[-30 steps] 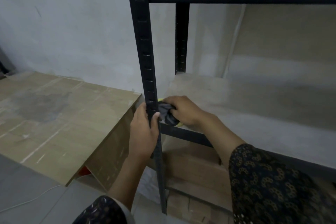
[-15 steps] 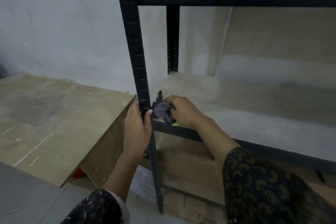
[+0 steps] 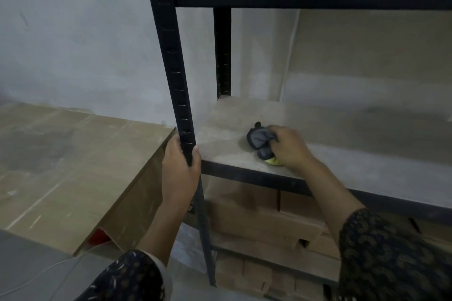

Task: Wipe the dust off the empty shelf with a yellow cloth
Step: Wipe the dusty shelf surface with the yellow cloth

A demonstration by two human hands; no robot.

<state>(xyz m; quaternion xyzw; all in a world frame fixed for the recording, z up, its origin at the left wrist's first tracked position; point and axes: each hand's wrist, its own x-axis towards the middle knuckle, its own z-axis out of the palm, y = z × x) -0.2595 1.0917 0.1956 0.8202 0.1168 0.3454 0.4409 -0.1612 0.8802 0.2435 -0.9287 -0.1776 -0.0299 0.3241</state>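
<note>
My right hand (image 3: 289, 148) grasps the bunched cloth (image 3: 260, 142), pressed on the shelf (image 3: 354, 171) near its left front corner. The shelf's long axis runs rightward from it, so most surface lies that way. My left hand (image 3: 182, 166) grips the post (image 3: 176, 80).

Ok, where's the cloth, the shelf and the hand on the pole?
cloth (image 3: 259, 140), head view, its grey bunched middle.
shelf (image 3: 367, 166), head view, bare board top.
left hand (image 3: 180, 171), head view, back of hand.
</note>
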